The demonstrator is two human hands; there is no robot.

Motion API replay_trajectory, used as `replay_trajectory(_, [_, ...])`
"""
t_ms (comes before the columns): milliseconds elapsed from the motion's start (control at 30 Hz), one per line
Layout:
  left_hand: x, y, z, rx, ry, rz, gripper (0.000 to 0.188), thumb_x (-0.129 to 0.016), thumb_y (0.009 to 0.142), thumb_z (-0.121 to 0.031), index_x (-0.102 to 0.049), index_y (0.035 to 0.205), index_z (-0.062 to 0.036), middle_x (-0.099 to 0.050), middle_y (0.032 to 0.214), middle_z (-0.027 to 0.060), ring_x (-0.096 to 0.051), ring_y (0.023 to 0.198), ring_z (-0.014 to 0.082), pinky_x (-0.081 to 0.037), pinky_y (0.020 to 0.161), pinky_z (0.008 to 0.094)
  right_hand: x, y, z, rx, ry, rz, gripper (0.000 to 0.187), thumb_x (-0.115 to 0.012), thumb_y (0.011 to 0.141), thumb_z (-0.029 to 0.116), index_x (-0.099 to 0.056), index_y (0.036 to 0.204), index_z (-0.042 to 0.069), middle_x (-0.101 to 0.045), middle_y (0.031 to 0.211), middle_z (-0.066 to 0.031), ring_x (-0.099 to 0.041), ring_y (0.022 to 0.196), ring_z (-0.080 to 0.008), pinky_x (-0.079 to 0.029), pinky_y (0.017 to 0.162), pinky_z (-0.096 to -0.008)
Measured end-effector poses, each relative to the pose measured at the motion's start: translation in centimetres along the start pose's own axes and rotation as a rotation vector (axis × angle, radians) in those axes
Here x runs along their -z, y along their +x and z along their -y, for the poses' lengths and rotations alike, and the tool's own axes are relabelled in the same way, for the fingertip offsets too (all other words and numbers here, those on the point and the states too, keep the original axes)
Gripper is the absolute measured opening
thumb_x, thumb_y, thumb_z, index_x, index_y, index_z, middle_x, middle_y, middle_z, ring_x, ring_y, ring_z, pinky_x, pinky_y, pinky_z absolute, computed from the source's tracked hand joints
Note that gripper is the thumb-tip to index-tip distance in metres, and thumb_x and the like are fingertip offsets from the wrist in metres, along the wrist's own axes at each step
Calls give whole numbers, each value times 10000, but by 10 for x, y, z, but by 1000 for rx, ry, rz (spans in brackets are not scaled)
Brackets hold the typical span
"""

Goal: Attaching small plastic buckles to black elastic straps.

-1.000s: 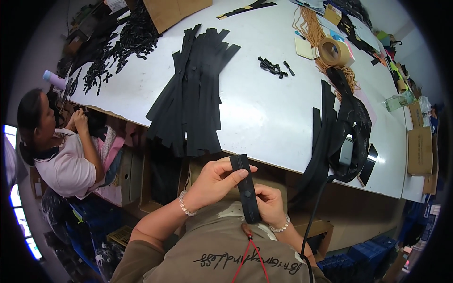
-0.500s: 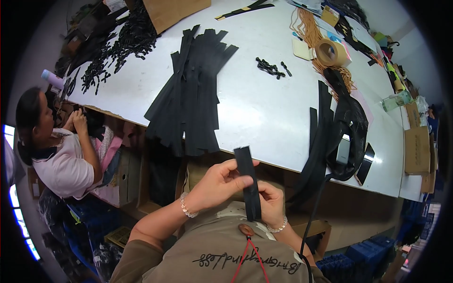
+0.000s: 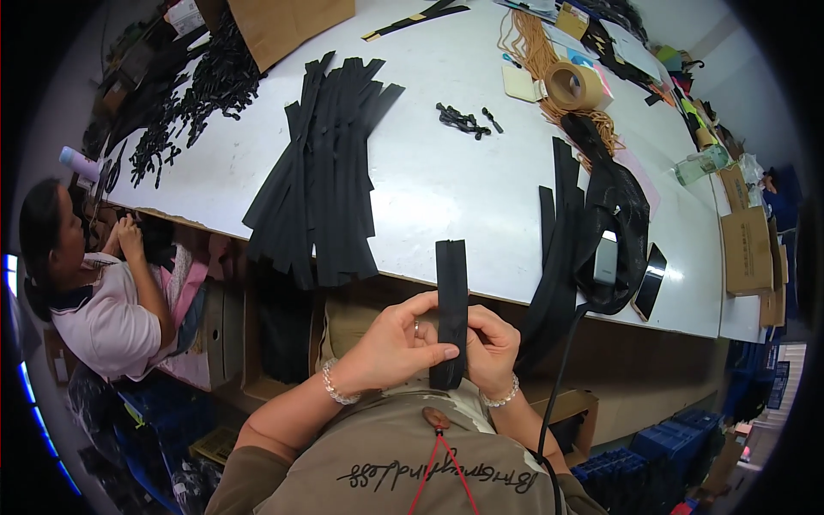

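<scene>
A short black zipper (image 3: pixel 451 283) stands nearly upright in front of my chest, just off the table's near edge. My left hand (image 3: pixel 393 348) closes on it, with the thumb across its lower part. My right hand (image 3: pixel 493 354) grips its right edge; some of those fingertips are hidden behind it. A fanned bundle of similar black strips (image 3: pixel 330 172) lies on the table ahead to the left, its near ends overhanging the edge. More long black strips (image 3: pixel 562 232) hang over the edge on the right.
On the white table (image 3: pixel 421 189) are small black pieces (image 3: pixel 463 120), a tape roll (image 3: pixel 573 86), tan cords (image 3: pixel 530 43), a black bag (image 3: pixel 614 202) and a phone (image 3: pixel 650 281). A heap of black pieces (image 3: pixel 215 77) lies far left. Another person (image 3: pixel 103 292) sits at left.
The zipper has turned from slightly tilted to nearly upright, and my left thumb sits lower on it. Both hands still hold it. The whole view has shifted slightly.
</scene>
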State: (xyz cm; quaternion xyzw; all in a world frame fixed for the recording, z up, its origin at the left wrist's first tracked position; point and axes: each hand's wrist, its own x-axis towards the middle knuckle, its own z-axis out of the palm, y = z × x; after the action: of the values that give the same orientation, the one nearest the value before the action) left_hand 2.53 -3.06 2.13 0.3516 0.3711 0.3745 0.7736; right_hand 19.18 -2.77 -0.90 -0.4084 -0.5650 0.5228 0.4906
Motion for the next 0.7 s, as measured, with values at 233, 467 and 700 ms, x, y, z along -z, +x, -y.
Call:
replay_trajectory(233, [-1, -6, 1, 60, -123, 121, 694, -587, 781, 132, -282, 1384, -24, -414, 1315, 47, -535, 924, 50, -471, 781, 199, -1, -1, 2, 157, -119, -9, 85, -573, 826, -44, -627, 890, -33, -614, 792, -59, -570, 702, -107, -450, 622, -208])
replay_trajectory(467, [-8, -14, 1, -13, 46, 159, 867, -596, 772, 133, -124, 1452, -126, -284, 1411, 57, -450, 737, 6, -449, 649, 185, -5, 8, -5, 4, 68, -200, 78, -556, 864, -11, -618, 894, -48, -607, 791, -25, -544, 665, -58, -441, 571, -180])
replay_trajectory(700, [-7, -20, 1, -2, 324, 91, 891, -649, 754, 86, -131, 1451, -115, -464, 1228, 31, -471, 731, 27, -447, 657, 186, -6, 10, -8, 38, 99, -231, 70, -568, 857, -22, -620, 895, -47, -622, 839, -46, -568, 709, -78, -462, 602, -190])
